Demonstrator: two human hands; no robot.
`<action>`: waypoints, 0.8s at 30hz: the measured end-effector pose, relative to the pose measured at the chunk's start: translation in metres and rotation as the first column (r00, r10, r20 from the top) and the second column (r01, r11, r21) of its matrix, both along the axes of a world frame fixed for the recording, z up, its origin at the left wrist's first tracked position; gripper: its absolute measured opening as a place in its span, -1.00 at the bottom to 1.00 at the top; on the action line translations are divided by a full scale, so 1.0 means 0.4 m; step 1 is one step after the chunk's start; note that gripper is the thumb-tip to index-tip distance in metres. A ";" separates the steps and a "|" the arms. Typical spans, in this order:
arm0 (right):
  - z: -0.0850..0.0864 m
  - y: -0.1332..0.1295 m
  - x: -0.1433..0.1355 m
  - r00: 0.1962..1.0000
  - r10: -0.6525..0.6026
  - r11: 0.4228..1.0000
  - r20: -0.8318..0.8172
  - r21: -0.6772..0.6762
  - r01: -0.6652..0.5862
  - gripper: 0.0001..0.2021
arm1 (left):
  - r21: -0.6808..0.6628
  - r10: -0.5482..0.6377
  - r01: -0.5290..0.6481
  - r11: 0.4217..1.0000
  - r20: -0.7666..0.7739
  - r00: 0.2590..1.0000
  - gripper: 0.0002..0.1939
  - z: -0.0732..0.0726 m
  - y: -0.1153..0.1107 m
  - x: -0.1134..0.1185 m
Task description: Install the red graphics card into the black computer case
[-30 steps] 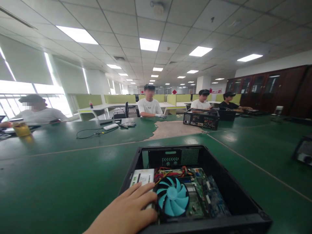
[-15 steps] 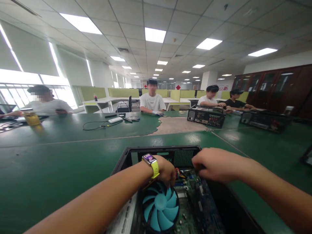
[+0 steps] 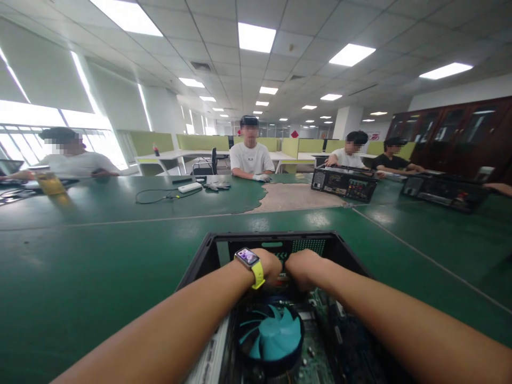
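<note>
Currently everything is referenced to the open computer case [image 3: 200, 256], black, sitting on the green table [image 3: 80, 277] at bottom centre.

Far left of the case, across the table: a seated person in a white shirt [image 3: 76, 162], with a yellow-tinted cup [image 3: 50, 182] just beside them. Beyond the case and left of its centreline: a black cable [image 3: 154, 196] looped on the table, a white flat device [image 3: 190, 187] at its end, dark gloves [image 3: 218, 185] just beside that.

Left hand [image 3: 270, 265]: forearm comes in from lower left, over the case's left wall, smartwatch with yellow strap [image 3: 251, 262] on the wrist. Hand is curled, knuckles up, deep inside the case near its back panel. Fingers are hidden below the hand; cannot tell whether they hold anything.

Teal CPU fan [image 3: 272, 336]: inside the case, nearer than both hands, between the two forearms. Neither hand touches it. Motherboard [image 3: 320, 320] shows to its right, partly under the right forearm.

Right hand [image 3: 304, 266]: enters from lower right, also curled, touching or almost touching the left hand at the same spot by the back panel's vent grille [image 3: 310, 245]. Fingertips hidden; grip state not readable.

Straight beyond the case: a second person in a white shirt [image 3: 252, 157], seated. Right of the case, far side: another open case [image 3: 346, 184] with two people [image 3: 352, 154] behind it, then a further case [image 3: 444, 192] in front of dark wooden cabinets [image 3: 452, 133].
</note>
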State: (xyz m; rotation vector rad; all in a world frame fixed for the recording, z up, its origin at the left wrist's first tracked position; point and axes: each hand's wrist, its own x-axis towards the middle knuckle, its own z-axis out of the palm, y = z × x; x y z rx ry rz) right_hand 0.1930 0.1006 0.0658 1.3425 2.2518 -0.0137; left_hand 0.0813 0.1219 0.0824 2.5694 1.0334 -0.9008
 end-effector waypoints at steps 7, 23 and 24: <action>0.000 0.016 0.024 0.995 0.073 0.995 -0.068 0.066 -0.068 -0.69 | 0.227 0.004 0.015 0.974 -0.082 0.997 -0.58 -0.032 -0.010 0.003; -0.034 0.018 0.017 0.995 0.001 0.998 -0.102 0.065 0.005 -0.59 | 0.307 -0.080 0.072 0.949 0.012 0.997 -0.68 -0.058 -0.024 0.005; -0.034 0.017 0.018 0.994 -0.007 0.998 -0.105 0.060 0.013 -0.58 | 0.309 -0.086 0.076 0.948 0.019 0.996 -0.68 -0.059 -0.023 0.005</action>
